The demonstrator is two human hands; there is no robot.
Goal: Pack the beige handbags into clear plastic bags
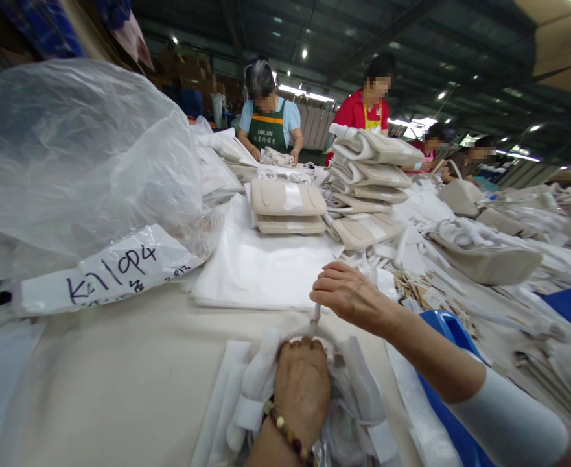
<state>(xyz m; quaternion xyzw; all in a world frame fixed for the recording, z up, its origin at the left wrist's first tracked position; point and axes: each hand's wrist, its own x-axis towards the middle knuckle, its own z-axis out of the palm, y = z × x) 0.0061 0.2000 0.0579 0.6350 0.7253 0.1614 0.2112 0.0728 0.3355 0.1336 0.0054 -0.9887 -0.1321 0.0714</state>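
Just in front of me lies a bundle (363, 383) of pale parts wrapped in white sheet and clear plastic, with white padded rolls along both sides. My left hand (302, 373), wearing a bead bracelet (285, 428), rests on its middle with the fingers curled down; what the fingertips grip is hidden. Above and to the right, my right hand (346, 295) is closed on the top of a thin white strip (315, 319). That strip runs taut down to the knuckles of my left hand.
White sheets (266, 272) lie beyond the bundle, with folded beige bags (288, 198) on them. A taller bag stack (370, 162) stands behind. Left is a large plastic sack (85, 162) with handwriting; right, a blue plastic item (443, 324). Several co-workers (270, 123) work across the table.
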